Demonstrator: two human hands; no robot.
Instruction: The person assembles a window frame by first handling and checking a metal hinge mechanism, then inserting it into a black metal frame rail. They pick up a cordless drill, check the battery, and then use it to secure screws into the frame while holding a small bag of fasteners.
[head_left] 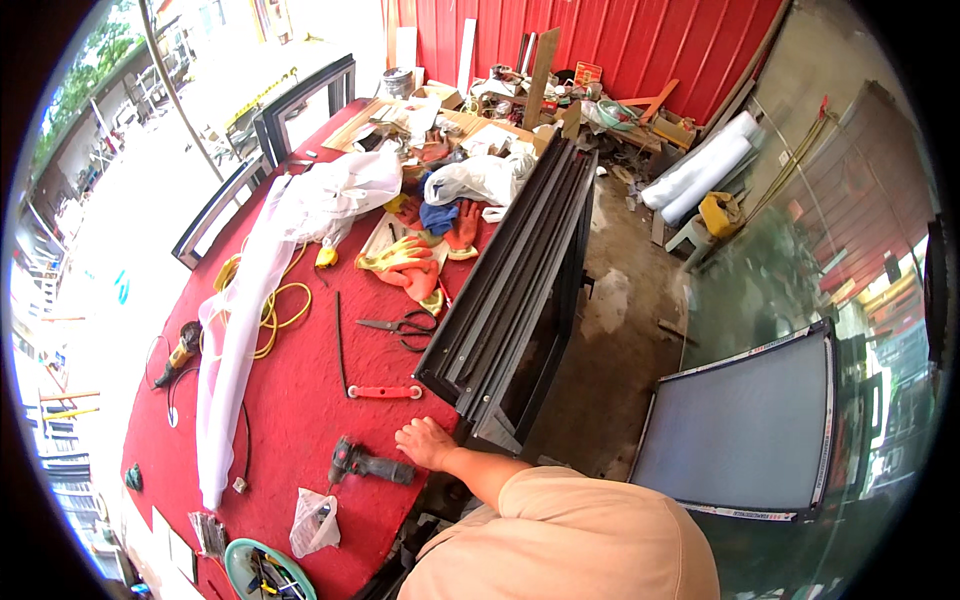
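My right hand rests palm down at the edge of the red-covered table, fingers stretched out and holding nothing. Just left of it lies a cordless drill, dark grey with red marks. A red-handled tool with a small roller at each end sits beyond my fingers, beside a thin black strip. Farther up are dark-handled scissors. Close to the hand on the right, a stack of dark metal frames projects past the table edge. My left hand does not show.
Sheer white fabric, yellow cord, an angle grinder and orange-yellow gloves lie on the table. A plastic bag and a green tool basin are nearer. Rightward, a framed screen leans against glass sheets.
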